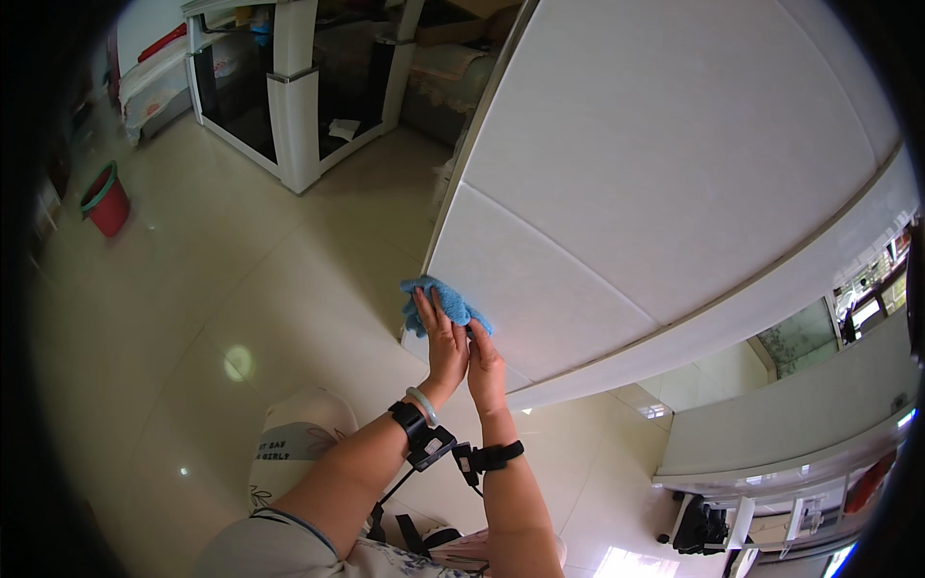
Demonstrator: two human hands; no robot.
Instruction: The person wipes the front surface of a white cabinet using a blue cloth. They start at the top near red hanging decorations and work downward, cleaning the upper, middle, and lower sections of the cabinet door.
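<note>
A blue cloth (448, 300) lies bunched against the edge of a white tiled wall (520, 289), low in the middle of the view. My left hand (446, 350) presses on the cloth with its fingers stretched out over it. Close beside it on the right, my right hand (486, 361) has its fingertips at the cloth's lower right end; how firmly they pinch it is partly hidden. A pale bangle and a black strap with a small device sit on my left wrist. My right wrist carries a similar strap and device.
A red bucket (108, 202) with a green rim stands on the glossy tile floor (238, 274) at the left. A table with white legs (295, 123) and dark panels is at the upper left. Black shoes (697, 526) rest on a low rack at the lower right.
</note>
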